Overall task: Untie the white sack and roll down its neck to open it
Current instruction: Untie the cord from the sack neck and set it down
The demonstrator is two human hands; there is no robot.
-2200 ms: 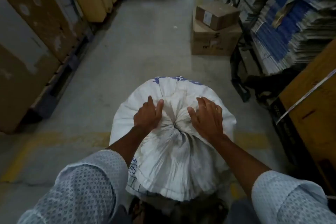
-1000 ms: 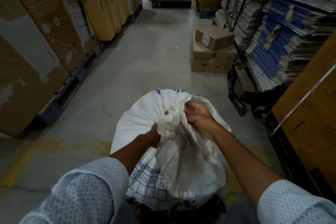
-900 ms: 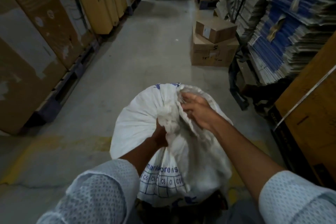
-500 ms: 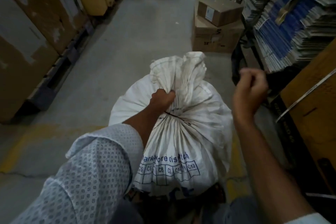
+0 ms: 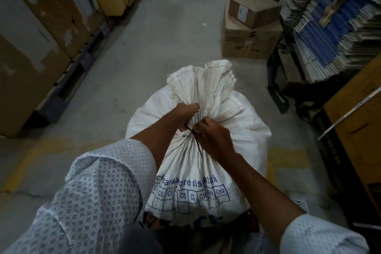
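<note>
Right in front of my knees, the white sack (image 5: 198, 167) stands upright on the concrete floor (image 5: 165, 37), its printed grid of boxes facing me. I keep my left hand (image 5: 185, 115) clenched round the gathered neck (image 5: 204, 86) just above the binding — that steadies the sack and takes the strain off the knot, I judge. My right hand (image 5: 212, 138) sits just below it, fingers pressed together and pinching at the thin dark tie (image 5: 195, 140), whose loose tail hangs down over the pleated cloth. The tie is still on, so the neck is not yet free to roll down. The knot itself is hidden between my two hands, and I cannot tell how it is fastened. Above my left fist the crumpled mouth of the sack flares upward. Beyond — two cardboard boxes (image 5: 251, 27), one stacked on the other, stand at the right of the aisle, well apart from the sack. The base of the sack is lost in shadow near my legs.
</note>
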